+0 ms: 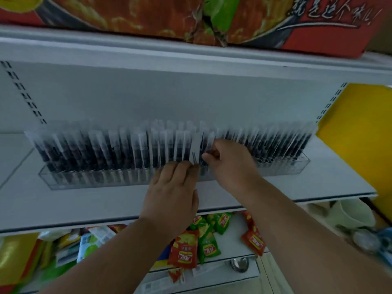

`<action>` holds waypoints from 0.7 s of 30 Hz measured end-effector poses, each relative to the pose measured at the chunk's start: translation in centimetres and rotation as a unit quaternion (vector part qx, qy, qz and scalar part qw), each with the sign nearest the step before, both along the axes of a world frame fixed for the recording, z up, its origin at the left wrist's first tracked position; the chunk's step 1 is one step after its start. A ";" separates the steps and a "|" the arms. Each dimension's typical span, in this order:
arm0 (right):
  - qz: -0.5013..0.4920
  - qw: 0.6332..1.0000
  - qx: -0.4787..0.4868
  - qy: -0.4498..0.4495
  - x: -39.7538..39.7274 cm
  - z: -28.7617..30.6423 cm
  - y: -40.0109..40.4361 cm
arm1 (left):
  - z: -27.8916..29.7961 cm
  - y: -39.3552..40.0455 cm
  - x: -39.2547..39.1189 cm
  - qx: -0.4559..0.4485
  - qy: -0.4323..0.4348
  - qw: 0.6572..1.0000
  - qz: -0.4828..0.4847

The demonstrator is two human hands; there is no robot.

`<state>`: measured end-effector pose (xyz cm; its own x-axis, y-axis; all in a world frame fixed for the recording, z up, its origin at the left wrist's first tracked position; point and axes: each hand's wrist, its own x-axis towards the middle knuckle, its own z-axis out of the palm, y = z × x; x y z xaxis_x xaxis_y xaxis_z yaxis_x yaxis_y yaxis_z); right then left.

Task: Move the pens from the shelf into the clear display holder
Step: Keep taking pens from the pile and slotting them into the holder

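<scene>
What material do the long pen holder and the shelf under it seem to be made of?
Display holder: probably clear acrylic or similar plastic, glossy; the pens show through its wall. Shelf: likely painted metal, smooth white with a thin edge, though laminate is possible.

A white metal shelf spanned the view, its pale back panel flanked by slotted uprights at both ends. Above its top edge sat a red carton printed with food and white script. A yellow panel stood past the shelf's right edge. Below the front edge, red and green snack packets lay on a lower white shelf. Light was dim and even
</scene>
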<state>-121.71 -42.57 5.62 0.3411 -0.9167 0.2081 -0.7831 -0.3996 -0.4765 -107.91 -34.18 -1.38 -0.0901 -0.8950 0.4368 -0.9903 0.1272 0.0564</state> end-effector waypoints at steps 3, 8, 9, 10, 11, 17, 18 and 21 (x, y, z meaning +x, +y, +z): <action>-0.030 0.999 -0.009 -0.029 0.5 -1.4 0.6 | -0.2 -0.3 0.3 -0.004 -0.005 1.000 -0.014; -0.043 0.998 -0.015 -0.048 1.0 -1.7 0.7 | -0.2 -0.4 0.3 -0.009 0.001 1.000 -0.014; -0.043 0.998 -0.014 -0.049 1.1 -1.7 0.7 | -0.1 -0.4 0.3 -0.005 0.003 1.000 -0.014; -0.043 0.998 -0.012 -0.052 1.0 -1.8 0.8 | -0.1 -0.3 0.3 -0.003 0.004 1.000 -0.013; -0.044 0.997 -0.008 -0.060 0.9 -1.9 0.9 | 0.0 -0.3 0.3 -0.001 0.004 1.000 -0.012; -0.039 0.994 -0.030 -0.102 -0.1 -2.1 2.1 | -0.1 0.4 0.6 -0.012 0.036 0.999 -0.017; -0.032 0.993 -0.044 -0.103 -0.3 -2.0 2.3 | -0.1 0.7 0.6 -0.018 0.051 0.999 -0.010; 0.002 0.988 -0.111 -0.110 -0.8 -1.8 3.3 | -0.1 2.0 0.5 -0.030 0.079 0.996 0.027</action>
<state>-122.53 -39.31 3.81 0.2688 -0.8388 0.4735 -0.6687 -0.5163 -0.5350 -107.43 -32.19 -1.49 0.0323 -0.8683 0.4950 -0.9751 0.0814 0.2064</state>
